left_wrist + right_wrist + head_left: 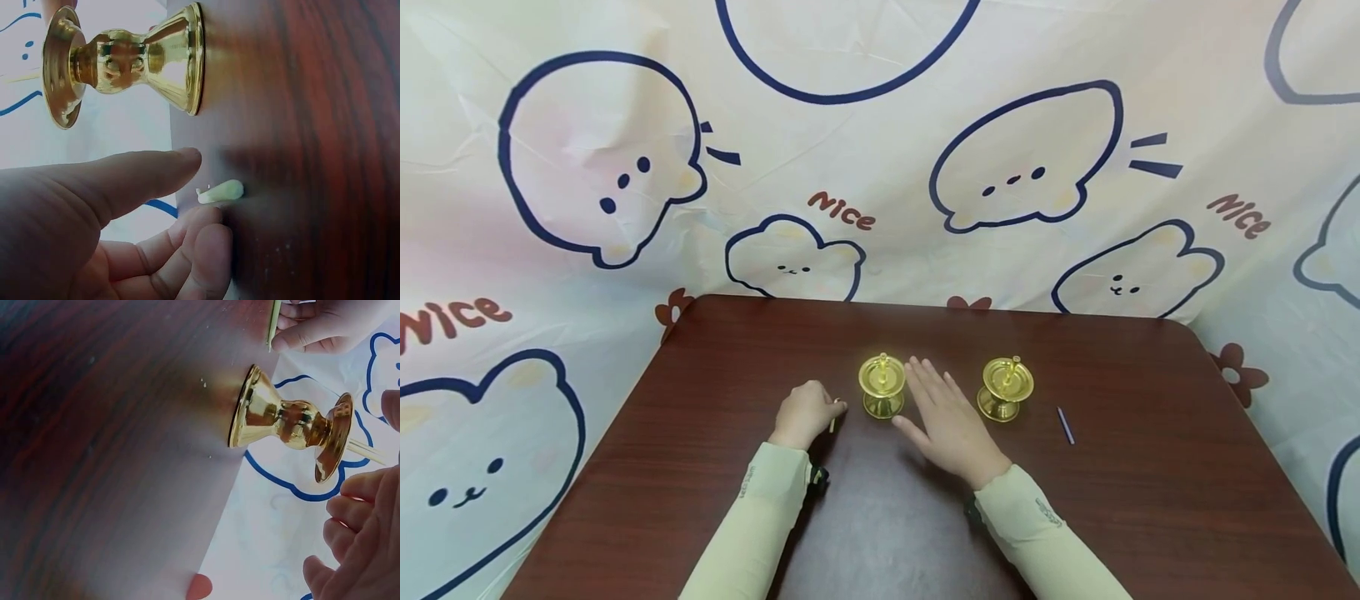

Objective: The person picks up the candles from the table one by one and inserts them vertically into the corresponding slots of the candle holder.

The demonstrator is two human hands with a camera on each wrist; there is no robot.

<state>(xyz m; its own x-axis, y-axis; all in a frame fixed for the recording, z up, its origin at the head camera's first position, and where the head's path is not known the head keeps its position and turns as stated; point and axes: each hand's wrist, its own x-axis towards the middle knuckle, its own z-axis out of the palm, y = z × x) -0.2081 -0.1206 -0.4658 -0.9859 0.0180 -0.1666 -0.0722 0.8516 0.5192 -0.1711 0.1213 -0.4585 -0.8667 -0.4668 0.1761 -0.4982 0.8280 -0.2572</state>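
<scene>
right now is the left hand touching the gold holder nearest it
Apart: the head view shows a strip of tabletop between the left hand and the gold holder.

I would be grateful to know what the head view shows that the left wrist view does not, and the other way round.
Only the head view shows the right gold stand, the purple stick and the pale sleeves.

Only the left wrist view shows the inner side of the left hand's curled fingers, and the dish underside.

Both show the left hand, the pale stick near its thumb, the left gold stand, the dark table and the printed cloth.
</scene>
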